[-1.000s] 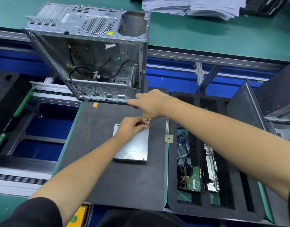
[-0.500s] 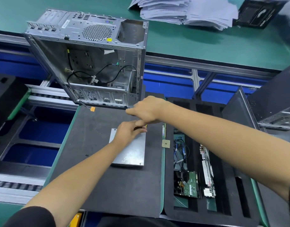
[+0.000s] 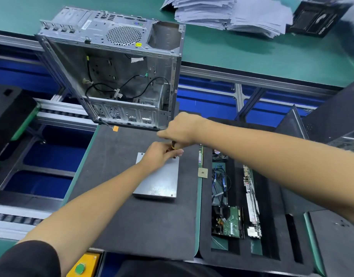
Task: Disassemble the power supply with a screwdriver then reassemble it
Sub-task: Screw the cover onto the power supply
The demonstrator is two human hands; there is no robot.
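The power supply is lying flat on the dark, felt-like mat that is covering my work surface. It is showing as a low rectangular box of dull grey sheet metal, smooth on top with a faint speckle near its front edge and small screws at its corners. My left hand is resting over its far end with the fingers curled in, pinching at something small there; I cannot tell exactly what the fingertips are closing on. My right hand is hovering just above the left, balled into a fist around the screwdriver, of which only a bit of yellow and dark handle is peeking out below my palm. The tip is hidden between my hands.

Just beyond my hands an empty computer case is standing open, a bare steel frame with perforated vents, stamped slots and loose black cables hanging inside. To my right a black foam tray with long cut-out slots is holding a green circuit board, a narrow card set on edge, and blue wiring. A small square chip is sitting on the green edging between mat and tray. Ragged stacks of paper are lying on the green surface far behind.
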